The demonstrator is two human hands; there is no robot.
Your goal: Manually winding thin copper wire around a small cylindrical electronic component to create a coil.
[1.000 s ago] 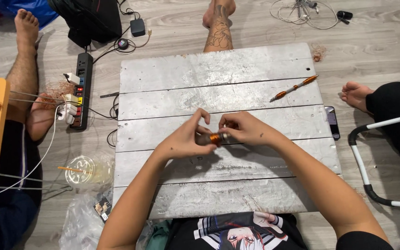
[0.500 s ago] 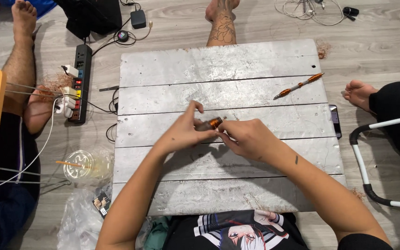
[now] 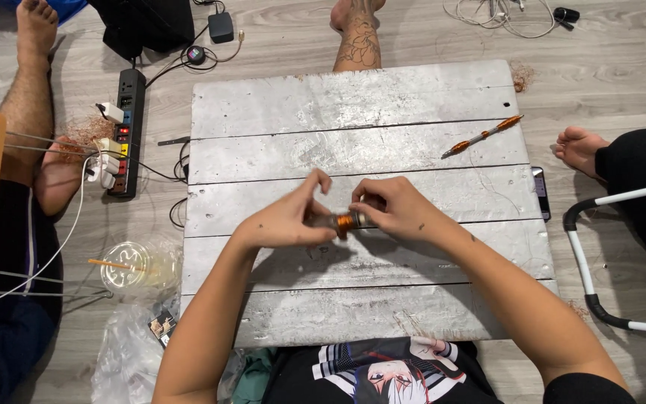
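Both my hands meet over the middle of a silver-painted wooden board [image 3: 278, 105]. Between them is a small cylinder wound with copper-coloured wire [image 3: 346, 221], lying level just above the board. My left hand [image 3: 287, 217] grips its left end with thumb and fingers, index finger raised. My right hand [image 3: 396, 209] pinches its right end. Most of the cylinder is hidden by my fingers.
An orange-handled screwdriver [image 3: 481, 137] lies at the board's right. A dark phone [image 3: 540, 193] sits at its right edge. A power strip [image 3: 125, 135] with plugs, a plastic cup lid [image 3: 125, 268] and a plastic bag [image 3: 125, 359] are on the left floor. Other people's legs surround the board.
The wound cylinder has turned from tilted to level between my hands. My left index finger has lifted. The hands stay at the board's centre.
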